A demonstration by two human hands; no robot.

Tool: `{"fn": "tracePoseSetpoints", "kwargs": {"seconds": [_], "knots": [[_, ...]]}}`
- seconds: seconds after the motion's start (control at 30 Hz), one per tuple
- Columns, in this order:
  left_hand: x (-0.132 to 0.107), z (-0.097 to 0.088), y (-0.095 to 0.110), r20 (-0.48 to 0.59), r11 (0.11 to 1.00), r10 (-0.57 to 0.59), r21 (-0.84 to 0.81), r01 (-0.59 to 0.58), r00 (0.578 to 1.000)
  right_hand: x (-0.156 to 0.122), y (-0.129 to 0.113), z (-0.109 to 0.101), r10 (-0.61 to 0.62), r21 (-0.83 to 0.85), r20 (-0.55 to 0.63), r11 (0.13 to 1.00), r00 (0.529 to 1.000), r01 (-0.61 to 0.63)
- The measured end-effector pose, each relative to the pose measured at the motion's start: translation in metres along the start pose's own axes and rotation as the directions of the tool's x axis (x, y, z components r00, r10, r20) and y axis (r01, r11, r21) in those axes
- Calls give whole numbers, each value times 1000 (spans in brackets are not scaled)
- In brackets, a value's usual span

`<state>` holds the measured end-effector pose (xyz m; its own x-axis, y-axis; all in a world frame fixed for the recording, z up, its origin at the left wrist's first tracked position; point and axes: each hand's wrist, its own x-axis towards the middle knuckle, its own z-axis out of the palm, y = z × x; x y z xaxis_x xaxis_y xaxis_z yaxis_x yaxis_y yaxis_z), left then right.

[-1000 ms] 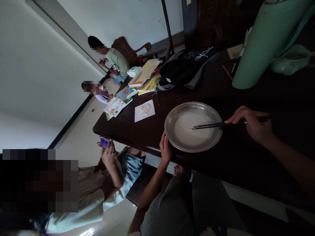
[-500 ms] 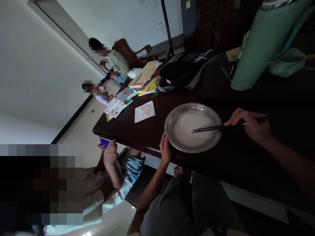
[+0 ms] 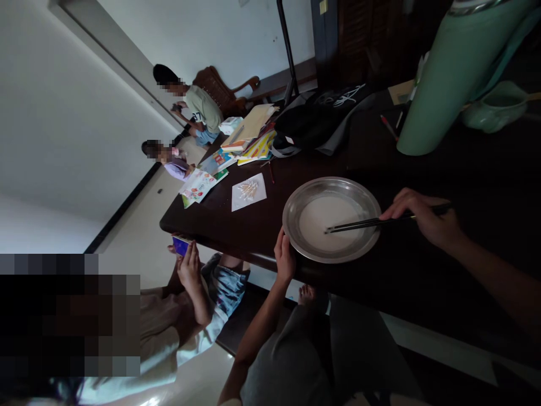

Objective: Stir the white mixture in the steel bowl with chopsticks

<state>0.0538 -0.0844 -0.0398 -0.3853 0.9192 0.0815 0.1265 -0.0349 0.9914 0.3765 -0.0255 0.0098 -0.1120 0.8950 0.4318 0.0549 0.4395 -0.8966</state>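
A round metal bowl [image 3: 291, 234] with a wide rim stands on the dark table, holding a whitish liquid [image 3: 323, 217]. My left hand [image 3: 284, 256] grips the bowl's near left rim, its fingers against the outer wall. In my right hand [image 3: 426, 217] is a pair of black chopsticks [image 3: 359, 224], closed in the fingers. They cross the bowl's right rim, and their tips dip into the liquid near its middle. To the left of the bowl, several cotton swabs [image 3: 248, 190] lie on a white sheet of paper [image 3: 237, 204].
A tall green flask [image 3: 443, 84] and a green cup [image 3: 494, 110] stand at the right. Books [image 3: 249, 132] and a black bag [image 3: 313, 124] lie farther back on the table [image 3: 203, 225]. A person at the left holds a phone [image 3: 181, 246]; two more people sit beyond.
My right hand has shifted slightly left, and the chopstick tips have moved a little left and down within the liquid. My left hand stays on the bowl.
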Motion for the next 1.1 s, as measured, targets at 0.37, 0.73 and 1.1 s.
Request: {"fn": "tracePoseSetpoints", "kwargs": {"seconds": [0.37,0.73,1.1], "knots": [[0,0,-2,-10,1000,3,-12,-3,1000,-1,-1,-3,-14,-33,-50,999,999,12],[0,0,-4,-20,1000,-12,-13,12,1000,2,-2,-2,37,-100,-35,994,999,-41],[1,0,-4,-12,1000,-5,-8,5,1000,3,2,0,-21,-137,62,990,998,30]]}}
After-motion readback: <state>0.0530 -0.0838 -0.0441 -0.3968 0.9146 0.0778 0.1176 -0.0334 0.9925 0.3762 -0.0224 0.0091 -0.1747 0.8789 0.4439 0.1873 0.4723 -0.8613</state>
